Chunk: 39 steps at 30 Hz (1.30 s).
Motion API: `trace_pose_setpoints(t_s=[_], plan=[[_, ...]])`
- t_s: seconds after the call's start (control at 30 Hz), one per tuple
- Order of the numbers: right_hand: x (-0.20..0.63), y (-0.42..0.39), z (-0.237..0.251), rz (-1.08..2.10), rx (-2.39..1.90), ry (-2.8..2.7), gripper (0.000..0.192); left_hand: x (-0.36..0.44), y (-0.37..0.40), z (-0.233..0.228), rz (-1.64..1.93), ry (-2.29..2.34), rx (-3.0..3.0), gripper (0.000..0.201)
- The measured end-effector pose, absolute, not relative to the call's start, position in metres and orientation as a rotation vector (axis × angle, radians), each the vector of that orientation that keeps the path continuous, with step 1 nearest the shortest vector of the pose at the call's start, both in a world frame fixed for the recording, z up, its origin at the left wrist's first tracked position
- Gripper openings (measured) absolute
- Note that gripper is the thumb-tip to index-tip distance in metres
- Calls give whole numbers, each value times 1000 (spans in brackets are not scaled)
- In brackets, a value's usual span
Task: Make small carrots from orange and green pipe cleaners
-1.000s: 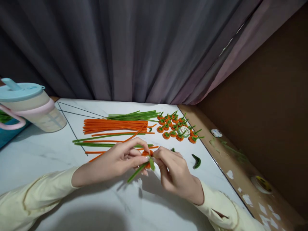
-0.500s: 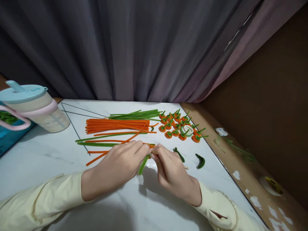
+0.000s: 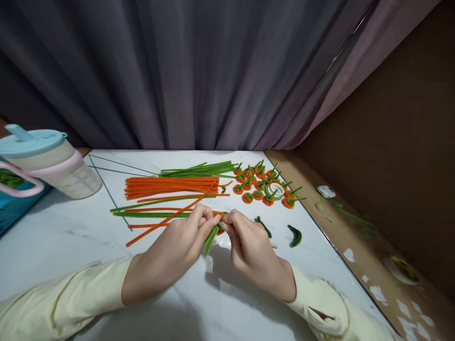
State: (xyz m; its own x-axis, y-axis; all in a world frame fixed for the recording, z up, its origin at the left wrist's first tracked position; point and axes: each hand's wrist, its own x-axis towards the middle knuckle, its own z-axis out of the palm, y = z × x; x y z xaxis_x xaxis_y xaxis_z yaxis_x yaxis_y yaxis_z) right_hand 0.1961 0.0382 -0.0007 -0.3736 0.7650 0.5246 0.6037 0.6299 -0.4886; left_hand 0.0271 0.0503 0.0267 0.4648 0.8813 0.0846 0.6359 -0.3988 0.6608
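Observation:
Both hands meet over the white tabletop, pinching a small orange and green pipe-cleaner piece. A green pipe-cleaner end (image 3: 212,239) sticks out below the fingertips, and a bit of orange shows between the hands. My left hand (image 3: 186,237) is closed, thumb and index finger together at the piece. From the other side my right hand (image 3: 254,251) grips it with thumb and curled fingers; the fingers hide most of it. Beyond the hands lie a bundle of orange pipe cleaners (image 3: 170,187), a bundle of green pipe cleaners (image 3: 199,169) and several loose ones.
Several small orange pumpkins with green stems (image 3: 268,200) stand at the back right, around rolls of tape (image 3: 275,190). Two dark green pieces, one a curved piece (image 3: 295,236), lie right of my hands. A lidded cup (image 3: 53,161) stands at left. A curtain (image 3: 177,71) hangs behind.
My left hand's fingers have shifted their hold, so the thumb now shows and more of the orange part is visible. My right hand has barely moved. The view has shifted slightly.

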Motion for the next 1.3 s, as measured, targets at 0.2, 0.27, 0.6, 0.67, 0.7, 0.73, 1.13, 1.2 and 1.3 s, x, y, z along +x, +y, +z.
trace_pose_setpoints(t_s=[0.2, 0.27, 0.6, 0.67, 0.7, 0.73, 1.13, 1.2, 1.3], plan=[[194, 37, -1, 306, -1040, -2050, 18, 34, 45, 9, 701, 1355, 2338, 15], [193, 37, 3, 361, -1031, -2017, 18, 37, 43, 5, 739, 1346, 2305, 12], [198, 40, 24, 753, -1139, -1994, 17, 35, 51, 6, 644, 1348, 2230, 6], [199, 39, 24, 741, -1140, -1997, 17, 35, 52, 8, 602, 1322, 2162, 8], [199, 39, 24, 741, -1139, -2000, 17, 35, 52, 8, 604, 1313, 2142, 9], [199, 40, 24, 747, -1138, -2004, 16, 35, 53, 8, 626, 1314, 2145, 10], [196, 46, 13, 725, -1222, -2040, 19, 35, 60, -3, 754, 1083, 2317, 13], [196, 47, 12, 691, -1283, -2068, 21, 37, 58, -4, 754, 1080, 2397, 15], [195, 47, 9, 647, -1385, -2084, 22, 41, 55, -8, 708, 1074, 2486, 17]])
